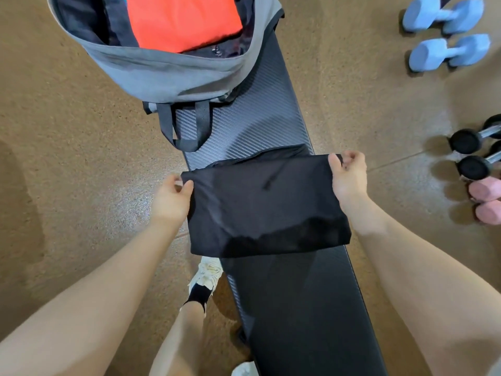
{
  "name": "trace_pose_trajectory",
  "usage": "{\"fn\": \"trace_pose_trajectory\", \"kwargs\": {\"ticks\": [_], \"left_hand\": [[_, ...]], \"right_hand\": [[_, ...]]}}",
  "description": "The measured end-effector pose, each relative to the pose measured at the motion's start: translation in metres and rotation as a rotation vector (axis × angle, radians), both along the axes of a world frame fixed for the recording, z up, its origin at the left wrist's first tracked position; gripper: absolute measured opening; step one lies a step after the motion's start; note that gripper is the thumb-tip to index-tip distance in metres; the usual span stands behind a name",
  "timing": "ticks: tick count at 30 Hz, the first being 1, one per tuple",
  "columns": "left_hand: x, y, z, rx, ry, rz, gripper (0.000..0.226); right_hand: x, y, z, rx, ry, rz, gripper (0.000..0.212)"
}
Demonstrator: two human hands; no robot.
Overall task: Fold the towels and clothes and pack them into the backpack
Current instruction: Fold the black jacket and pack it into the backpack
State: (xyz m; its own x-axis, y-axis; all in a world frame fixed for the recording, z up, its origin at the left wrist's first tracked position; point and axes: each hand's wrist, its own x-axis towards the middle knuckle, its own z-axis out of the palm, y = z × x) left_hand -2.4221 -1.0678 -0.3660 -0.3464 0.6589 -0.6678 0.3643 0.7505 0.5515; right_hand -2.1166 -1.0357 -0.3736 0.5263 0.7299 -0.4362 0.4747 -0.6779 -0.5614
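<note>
A folded black garment (267, 207) lies across the black padded bench (292, 308), its near edge hanging slightly over the bench's left side. My left hand (172, 198) pinches its far left corner between thumb and fingers. My right hand (348, 176) pinches the far right corner. Beyond the garment, a grey backpack (168, 74) stands open on the far end of the bench, with a folded orange-red cloth (184, 21) lying inside it. Its black carry straps (187, 126) trail toward the garment.
The bench stands on a brown floor (67, 158). Two light blue dumbbells (447, 33) lie at the far right, black dumbbells (474, 153) and pink ones (485, 202) at the right edge. My leg and white shoe (206, 275) are left of the bench.
</note>
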Motion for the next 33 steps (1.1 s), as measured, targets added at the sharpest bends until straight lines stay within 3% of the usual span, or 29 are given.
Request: {"fn": "trace_pose_trajectory", "kwargs": {"ticks": [2, 5, 7, 9, 13, 16, 19, 22, 25, 28, 33], "left_hand": [[0.007, -0.005, 0.003, 0.227, 0.335, -0.226, 0.042], [0.025, -0.014, 0.001, 0.644, 0.483, -0.833, 0.053], [0.037, -0.016, -0.011, 0.624, 0.478, -1.122, 0.060], [0.043, -0.016, -0.020, 0.471, 0.522, -1.188, 0.067], [0.043, -0.013, -0.032, 0.342, 0.593, -1.115, 0.075], [0.046, -0.010, -0.024, 0.308, 0.533, -1.118, 0.071], [0.042, -0.015, -0.009, 0.411, 0.450, -1.087, 0.065], [0.043, -0.031, -0.002, 0.540, 0.471, -1.218, 0.060], [0.051, -0.051, -0.003, 0.481, 0.439, -1.230, 0.061], [0.061, -0.063, -0.008, 0.367, 0.421, -1.195, 0.065], [0.081, -0.067, -0.016, 0.267, 0.430, -1.138, 0.071]], "right_hand": [[-0.014, -0.010, 0.006, 0.147, -0.321, 0.328, 0.053], [-0.049, -0.041, 0.011, 0.255, -0.311, 0.894, 0.064], [-0.067, -0.055, -0.001, 0.226, -0.315, 1.139, 0.066], [-0.072, -0.057, -0.014, 0.163, -0.411, 1.221, 0.067], [-0.045, -0.039, -0.026, -0.001, -0.528, 1.061, 0.070], [-0.021, -0.034, -0.020, -0.057, -0.535, 0.906, 0.069], [-0.009, -0.045, -0.002, -0.033, -0.292, 0.699, 0.065], [0.001, -0.068, 0.000, -0.055, 0.021, 0.341, 0.065], [0.002, -0.079, 0.007, -0.179, 0.150, 0.074, 0.055], [-0.004, -0.081, 0.008, -0.208, 0.089, 0.059, 0.037], [-0.021, -0.084, 0.004, -0.264, -0.154, 0.087, 0.049]]}}
